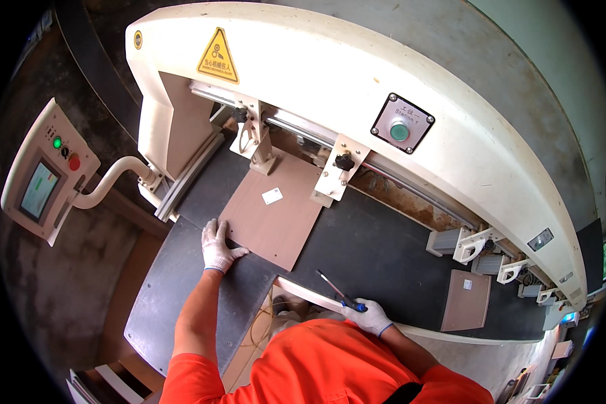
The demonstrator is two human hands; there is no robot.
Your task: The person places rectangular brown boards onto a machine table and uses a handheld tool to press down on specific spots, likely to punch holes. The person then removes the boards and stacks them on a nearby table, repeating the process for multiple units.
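Observation:
A flat brown board [274, 214] with a small white label lies on the machine's black table. My left hand [217, 248], in a white glove, rests at the board's near left edge with its fingers spread. Near the table's front edge, my gloved right hand [368, 318] is closed round the blue-and-black handle of a screwdriver [343, 296]. Its thin shaft points up and left, apart from the board. At the board's far edge stand two white clamp brackets [338, 168] with black knobs.
The white machine beam [357, 64] arches over the table, bearing a green button [399, 131]. At left, a control panel [50, 172] hangs on a curved tube. A second brown board [466, 301] lies at the right, near more clamps [473, 246].

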